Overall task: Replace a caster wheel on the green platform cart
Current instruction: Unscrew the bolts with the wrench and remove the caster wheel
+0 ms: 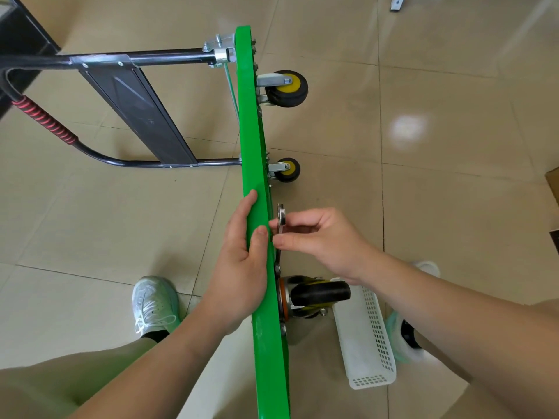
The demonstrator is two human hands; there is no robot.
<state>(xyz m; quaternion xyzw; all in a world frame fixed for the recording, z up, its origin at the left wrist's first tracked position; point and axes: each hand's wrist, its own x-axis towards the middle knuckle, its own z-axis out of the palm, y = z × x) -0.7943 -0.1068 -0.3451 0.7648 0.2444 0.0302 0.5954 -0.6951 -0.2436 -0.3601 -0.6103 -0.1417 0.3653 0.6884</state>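
The green platform cart (252,140) stands on its edge on the tiled floor, its underside facing right. My left hand (242,261) grips the deck's edge, thumb on the near side and fingers over the top. My right hand (320,240) pinches a small metal wrench (281,217) against the underside, just right of the left hand. Below the hands a black caster with a yellow hub (317,296) is mounted on the deck. Two more black and yellow casters (287,87) (287,169) stick out further up the deck.
The folded black handle with a red grip (45,122) lies out to the left on the floor. A white perforated plastic basket (367,337) lies on the floor right of the near caster. My shoes (154,303) stand on either side of the deck. A cardboard box corner (553,182) is at the right edge.
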